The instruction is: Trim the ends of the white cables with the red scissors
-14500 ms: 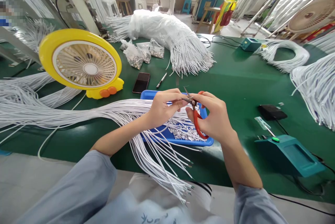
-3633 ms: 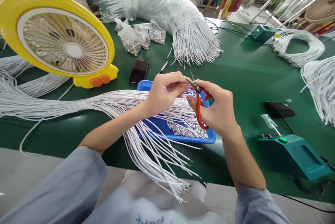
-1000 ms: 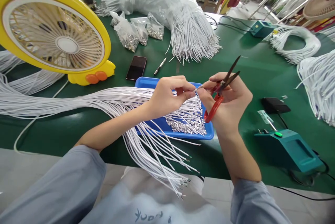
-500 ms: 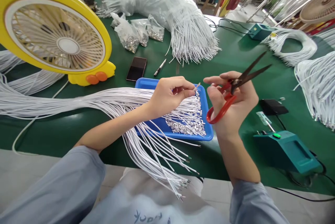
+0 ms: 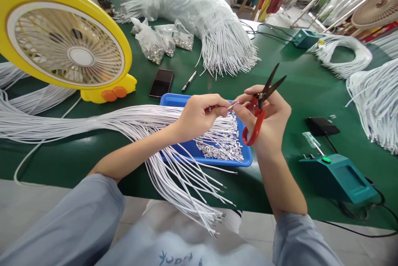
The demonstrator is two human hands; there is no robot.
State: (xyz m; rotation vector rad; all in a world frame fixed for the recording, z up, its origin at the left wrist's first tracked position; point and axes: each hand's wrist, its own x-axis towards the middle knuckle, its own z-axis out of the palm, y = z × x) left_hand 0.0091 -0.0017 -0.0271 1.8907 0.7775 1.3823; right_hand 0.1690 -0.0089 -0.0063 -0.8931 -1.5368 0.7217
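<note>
My left hand (image 5: pixel 203 115) pinches a white cable (image 5: pixel 230 107) close to its end, above the blue tray (image 5: pixel 247 161). Red-handled scissors (image 5: pixel 260 102) hang in my right hand (image 5: pixel 270 120), their blades apart and pointing up and away. The thumb and forefinger of that hand meet at the cable's tip. A bundle of white cables (image 5: pixel 102 117) runs in from the left, partly across the tray. Small silvery metal pieces (image 5: pixel 217 151) lie in the tray around the cable ends. Several cables with bare ends (image 5: pixel 199 203) hang over the table's front edge.
A yellow fan (image 5: pixel 127 50) stands at the left. Beyond the tray lie a phone (image 5: pixel 161 82), a pen (image 5: pixel 188 81), bags of metal parts (image 5: pixel 154 48) and a plastic-wrapped cable bundle (image 5: pixel 186 0). A teal device (image 5: pixel 342 179) sits right; more cables (image 5: pixel 374 100) lie farther right.
My right hand has moved left with the scissors, and its thumb and forefinger have closed on the tip of the cable. My left hand has stayed almost in place.
</note>
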